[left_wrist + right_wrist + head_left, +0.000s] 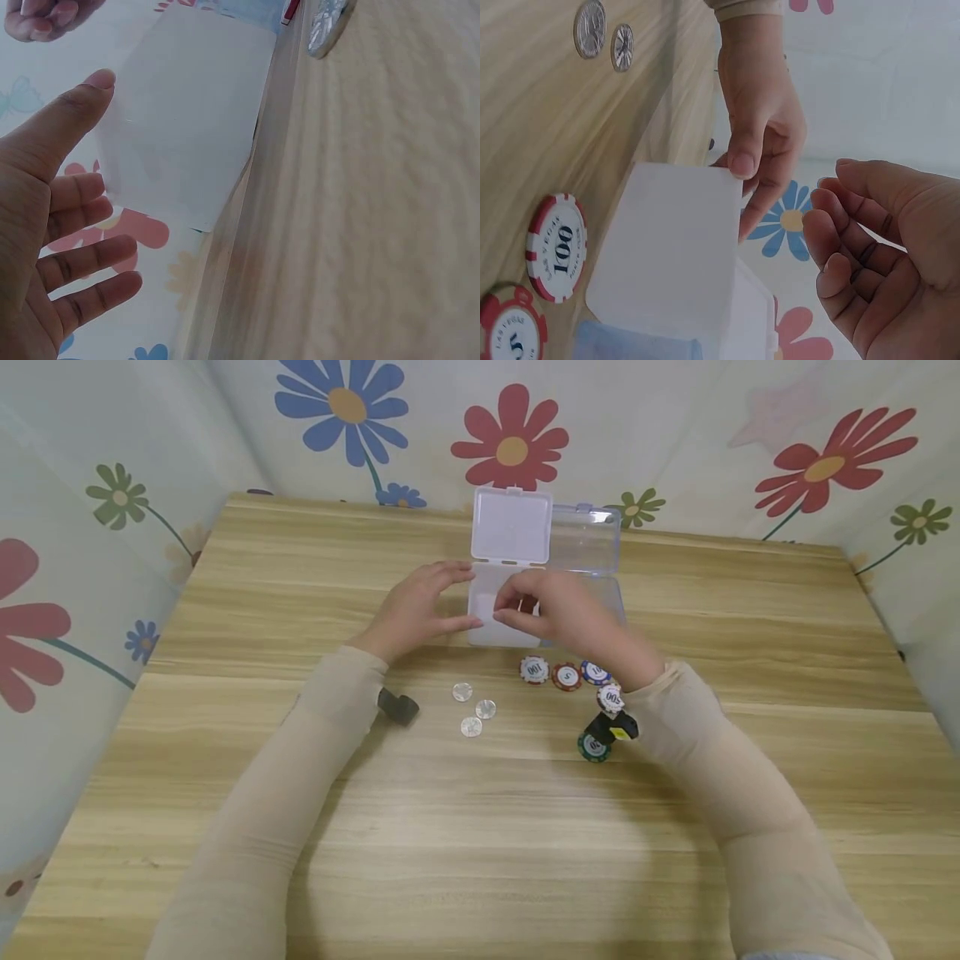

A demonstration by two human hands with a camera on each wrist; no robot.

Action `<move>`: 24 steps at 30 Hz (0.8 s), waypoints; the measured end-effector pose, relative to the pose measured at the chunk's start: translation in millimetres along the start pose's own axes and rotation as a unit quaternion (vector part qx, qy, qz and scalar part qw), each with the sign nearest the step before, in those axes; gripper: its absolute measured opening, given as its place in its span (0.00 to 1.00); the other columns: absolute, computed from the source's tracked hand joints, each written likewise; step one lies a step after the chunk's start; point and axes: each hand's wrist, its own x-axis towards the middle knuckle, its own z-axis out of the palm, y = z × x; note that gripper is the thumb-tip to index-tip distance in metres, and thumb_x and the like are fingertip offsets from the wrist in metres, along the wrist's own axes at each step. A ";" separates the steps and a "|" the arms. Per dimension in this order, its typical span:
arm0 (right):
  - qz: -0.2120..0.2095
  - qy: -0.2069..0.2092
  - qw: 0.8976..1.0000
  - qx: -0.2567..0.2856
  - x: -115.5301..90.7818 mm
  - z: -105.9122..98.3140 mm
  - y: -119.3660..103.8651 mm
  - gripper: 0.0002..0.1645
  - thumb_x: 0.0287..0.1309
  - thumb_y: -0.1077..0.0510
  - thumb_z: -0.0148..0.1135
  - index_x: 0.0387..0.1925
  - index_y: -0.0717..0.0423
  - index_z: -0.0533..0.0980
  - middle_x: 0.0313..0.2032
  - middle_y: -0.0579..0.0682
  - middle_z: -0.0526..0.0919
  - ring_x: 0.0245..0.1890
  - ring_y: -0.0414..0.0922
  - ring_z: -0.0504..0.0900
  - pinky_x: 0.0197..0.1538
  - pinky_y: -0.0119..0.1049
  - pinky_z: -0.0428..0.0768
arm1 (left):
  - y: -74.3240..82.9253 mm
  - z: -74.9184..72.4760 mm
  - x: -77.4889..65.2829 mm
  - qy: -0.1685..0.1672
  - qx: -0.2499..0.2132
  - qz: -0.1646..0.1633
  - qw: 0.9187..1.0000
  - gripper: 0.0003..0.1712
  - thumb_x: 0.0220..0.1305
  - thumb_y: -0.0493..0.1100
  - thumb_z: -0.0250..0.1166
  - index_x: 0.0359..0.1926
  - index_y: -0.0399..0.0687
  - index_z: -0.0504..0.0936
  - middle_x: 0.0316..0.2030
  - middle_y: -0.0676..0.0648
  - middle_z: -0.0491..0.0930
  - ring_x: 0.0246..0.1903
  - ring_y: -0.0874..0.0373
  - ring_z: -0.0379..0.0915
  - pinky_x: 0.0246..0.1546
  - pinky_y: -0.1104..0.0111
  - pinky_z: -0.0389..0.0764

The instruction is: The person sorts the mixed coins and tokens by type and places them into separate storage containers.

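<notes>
My left hand [420, 610] is at the left side of a white box [487, 631], thumb and fingers spread, with the fingertips right at its edge. The box's lid [512, 525] stands raised at the back. Over the box hovers my right hand [558, 602], its fingers bent and the thumb tip close to the index fingertip. No object shows between those fingertips in the right wrist view, and I cannot tell whether they pinch something small. Silver coins [471, 727] lie on the table in front of the box.
A clear bluish box [603, 597] with its lid up adjoins the white one on the right. Several poker chips lie nearer me, including a white-and-red 100 chip [535, 670], a red 5 chip [566, 677] and a green chip [594, 748]. Behind the wooden table [480, 843] hangs a flowered curtain [675, 427].
</notes>
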 end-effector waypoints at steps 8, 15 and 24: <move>-0.016 -0.010 1.000 0.022 -8.2 15.2 -1.9 0.07 0.55 0.54 0.59 0.34 0.52 0.78 0.29 0.45 0.79 0.30 0.39 0.75 0.35 0.33 0.76 | -0.6 0.8 -0.8 0.006 0.001 0.006 1.000 0.41 0.48 0.61 0.65 0.60 0.47 0.68 0.63 0.49 0.65 0.65 0.53 0.56 0.67 0.61 0.56; -0.018 -0.034 0.999 0.021 -10.4 28.1 -2.7 0.06 0.55 0.56 0.59 0.35 0.52 0.78 0.30 0.44 0.81 0.30 0.38 0.76 0.34 0.32 0.75 | 0.7 -0.2 -0.8 0.006 0.001 0.009 1.000 0.40 0.48 0.60 0.65 0.60 0.46 0.68 0.63 0.48 0.65 0.65 0.53 0.56 0.67 0.61 0.56; -0.026 -0.067 0.997 0.010 -9.1 41.9 -6.8 0.08 0.55 0.56 0.59 0.35 0.54 0.78 0.31 0.45 0.81 0.30 0.39 0.76 0.36 0.29 0.75 | -0.2 0.2 -0.1 0.008 0.005 0.007 1.000 0.41 0.48 0.61 0.65 0.60 0.47 0.68 0.63 0.49 0.65 0.65 0.54 0.56 0.66 0.61 0.57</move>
